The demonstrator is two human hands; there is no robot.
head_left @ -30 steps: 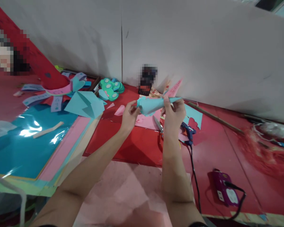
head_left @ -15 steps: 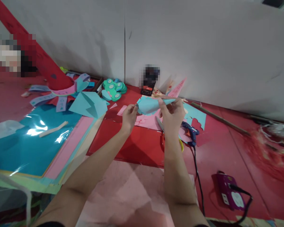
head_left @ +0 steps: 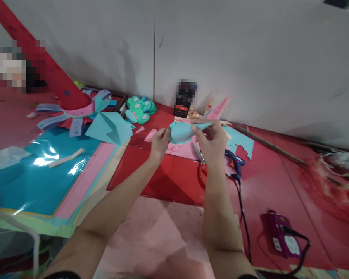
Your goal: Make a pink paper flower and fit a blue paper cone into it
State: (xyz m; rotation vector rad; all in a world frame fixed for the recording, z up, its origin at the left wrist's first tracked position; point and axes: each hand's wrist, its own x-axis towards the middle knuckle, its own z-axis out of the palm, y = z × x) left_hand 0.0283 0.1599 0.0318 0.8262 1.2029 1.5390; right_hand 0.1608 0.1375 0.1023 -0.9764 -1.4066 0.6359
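A light-blue paper cone (head_left: 180, 133) is held up between my two hands, its narrow tip pointing right. My left hand (head_left: 160, 142) pinches the edge of its wide, scalloped end. Around the body near the tip, my right hand (head_left: 211, 140) is closed with thumb and fingers. Below it lie pink paper pieces (head_left: 183, 152) and a pair of scissors (head_left: 201, 157), partly hidden by my right wrist. A blue glue gun (head_left: 236, 164) rests just right of that wrist, beside a light-blue sheet with cut-outs (head_left: 242, 138).
A phone (head_left: 184, 99) leans on the wall. Left are green paper shapes (head_left: 139, 109), a folded light-blue sheet (head_left: 110, 127), a red paper tube (head_left: 50, 62) and packed coloured paper (head_left: 43, 178). A purple power adapter (head_left: 282, 236) with a cord and a stick (head_left: 270, 144) lie right.
The cone has turned slightly in my hands, so its side faces me more. My right hand has shifted a little, showing more of the scissors. My left hand keeps its pinch.
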